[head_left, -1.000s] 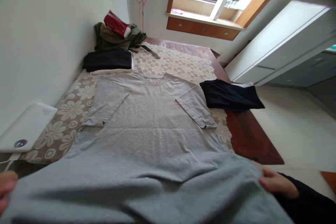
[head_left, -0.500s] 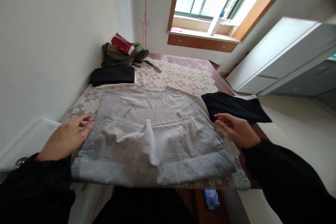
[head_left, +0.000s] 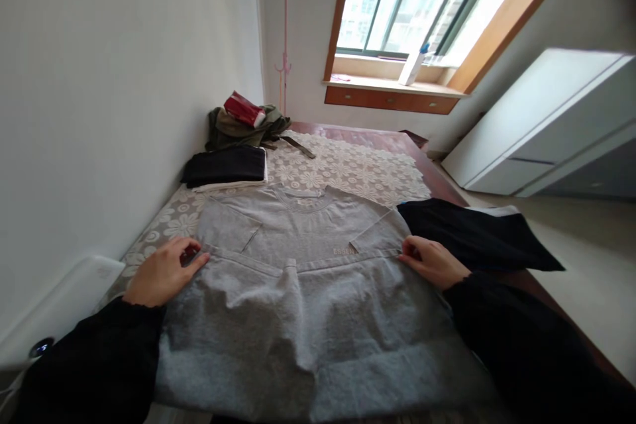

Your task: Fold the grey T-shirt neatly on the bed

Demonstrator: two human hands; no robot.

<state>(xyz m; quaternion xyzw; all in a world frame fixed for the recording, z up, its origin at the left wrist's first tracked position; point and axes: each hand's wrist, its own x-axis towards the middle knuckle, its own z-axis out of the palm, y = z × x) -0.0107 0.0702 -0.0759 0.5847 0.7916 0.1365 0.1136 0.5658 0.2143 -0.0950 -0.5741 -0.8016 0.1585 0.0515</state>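
With the grey T-shirt (head_left: 298, 278) folded up once (1 fold done, sleeves left), my left hand (head_left: 161, 271) and right hand (head_left: 433, 262) press flat and open on its hem corners.

Home bedroom: window (head_left: 417, 3), wardrobe (head_left: 541, 119), folded clothes (head_left: 226, 165).

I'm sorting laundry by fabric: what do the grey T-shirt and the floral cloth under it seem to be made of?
Grey T-shirt: likely cotton jersey, matte and heathered, with soft wrinkles and a ribbed collar. Floral cloth: looks like lace or crochet, cream, with openwork flowers through which the dark table shows; the fibre cannot be told.
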